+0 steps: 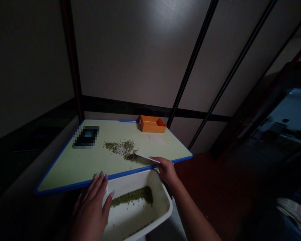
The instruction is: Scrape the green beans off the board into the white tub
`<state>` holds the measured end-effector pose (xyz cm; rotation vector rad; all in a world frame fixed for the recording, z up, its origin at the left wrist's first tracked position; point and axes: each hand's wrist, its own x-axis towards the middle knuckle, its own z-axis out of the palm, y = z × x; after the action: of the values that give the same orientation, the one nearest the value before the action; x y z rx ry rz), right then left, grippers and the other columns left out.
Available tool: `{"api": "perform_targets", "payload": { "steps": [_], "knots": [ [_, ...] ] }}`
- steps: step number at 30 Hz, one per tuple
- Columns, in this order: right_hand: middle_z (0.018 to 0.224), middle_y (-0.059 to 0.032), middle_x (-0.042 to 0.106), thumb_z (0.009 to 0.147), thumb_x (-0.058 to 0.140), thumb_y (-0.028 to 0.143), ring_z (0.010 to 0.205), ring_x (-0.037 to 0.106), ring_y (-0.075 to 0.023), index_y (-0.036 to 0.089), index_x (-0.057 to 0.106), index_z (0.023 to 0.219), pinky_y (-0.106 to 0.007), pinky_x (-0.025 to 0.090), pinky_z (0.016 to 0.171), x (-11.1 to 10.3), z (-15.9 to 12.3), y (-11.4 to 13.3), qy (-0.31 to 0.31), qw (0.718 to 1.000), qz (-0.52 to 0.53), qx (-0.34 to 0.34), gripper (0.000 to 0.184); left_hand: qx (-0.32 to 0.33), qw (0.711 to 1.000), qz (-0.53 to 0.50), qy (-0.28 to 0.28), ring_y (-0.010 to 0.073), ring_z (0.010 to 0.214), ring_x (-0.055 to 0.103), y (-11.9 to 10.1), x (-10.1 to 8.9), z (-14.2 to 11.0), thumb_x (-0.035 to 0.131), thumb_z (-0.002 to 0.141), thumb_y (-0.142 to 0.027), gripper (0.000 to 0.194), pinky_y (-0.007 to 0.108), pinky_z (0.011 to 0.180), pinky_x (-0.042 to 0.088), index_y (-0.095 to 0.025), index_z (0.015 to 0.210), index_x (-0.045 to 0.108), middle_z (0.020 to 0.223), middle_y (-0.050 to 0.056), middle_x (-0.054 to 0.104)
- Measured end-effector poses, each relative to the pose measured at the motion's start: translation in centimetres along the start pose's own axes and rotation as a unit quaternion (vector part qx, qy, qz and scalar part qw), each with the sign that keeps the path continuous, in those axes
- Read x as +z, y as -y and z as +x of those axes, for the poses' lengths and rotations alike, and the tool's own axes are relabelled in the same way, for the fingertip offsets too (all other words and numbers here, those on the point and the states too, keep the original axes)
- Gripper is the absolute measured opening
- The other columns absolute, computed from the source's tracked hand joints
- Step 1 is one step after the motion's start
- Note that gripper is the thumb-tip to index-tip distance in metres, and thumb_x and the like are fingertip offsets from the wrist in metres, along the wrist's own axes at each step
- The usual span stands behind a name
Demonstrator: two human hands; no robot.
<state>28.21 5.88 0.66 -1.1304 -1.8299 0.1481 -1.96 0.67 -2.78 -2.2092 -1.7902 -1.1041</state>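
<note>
My right hand [167, 170] grips a thin white flat strip [147, 157] between thumb and fingers. The strip's far end touches the edge of a spread of small green seeds [122, 148] mixed with some whitish bits, lying on a pale table [72, 169] with a blue rim. My left hand [94, 204] rests with stretched fingers at the left side of a white plastic tub [165, 209], thumb apart and over its inside, fingertips near the table's front edge. Inside the tub, a band of similar green seeds [136, 195] lies along the far side.
An orange open box [152, 125] stands at the table's back right, with a small pale patch of fine bits [155, 139] before it. A blurred-out dark object [86, 136] lies at the left. Panelled wall [135, 67] rises behind; dark red floor [195, 180] shows at right.
</note>
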Motion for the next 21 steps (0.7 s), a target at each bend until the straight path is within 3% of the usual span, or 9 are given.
{"api": "perform_targets", "payload": {
  "steps": [9, 16, 21],
  "knots": [
    [0.114, -0.007, 0.078, 0.09, 0.049, 0.014, 0.107, 0.074, -0.0224, 0.023, 0.076, 0.111, -0.038, 0.059, 0.095, -1.1, -1.1, -0.4, -0.064, 0.997, -0.006, 0.032, 0.035, -0.018, 1.0, 0.004, 0.013, 0.0285, 0.141, 0.048, -0.6, -0.4, 0.0, 0.033, 0.093, -0.043, 0.054, 0.05, 0.107, 0.047, -0.019, 0.132, 0.062, 0.146, 0.012, 0.058],
    [0.104, -0.0058, 0.079, 0.089, 0.05, 0.018, 0.095, 0.076, -0.0208, 0.023, 0.074, 0.109, -0.031, 0.06, 0.086, -3.5, -2.9, 0.2, -0.05, 0.996, -0.025, 0.07, 0.032, -0.023, 1.0, -0.003, 0.021, 0.0299, 0.141, 0.048, -0.9, -0.7, -0.1, 0.034, 0.092, -0.043, 0.054, 0.052, 0.108, 0.046, -0.019, 0.131, 0.062, 0.148, 0.014, 0.056],
    [0.101, -0.0045, 0.08, 0.086, 0.051, 0.015, 0.091, 0.076, -0.02, 0.024, 0.073, 0.109, -0.029, 0.059, 0.083, -3.6, -3.1, 0.7, -0.023, 0.998, -0.036, 0.041, 0.034, -0.034, 0.999, 0.012, 0.033, 0.0288, 0.142, 0.047, -1.3, -0.9, 0.0, 0.035, 0.093, -0.041, 0.052, 0.05, 0.107, 0.047, -0.02, 0.134, 0.061, 0.149, 0.012, 0.055]
  ]
}}
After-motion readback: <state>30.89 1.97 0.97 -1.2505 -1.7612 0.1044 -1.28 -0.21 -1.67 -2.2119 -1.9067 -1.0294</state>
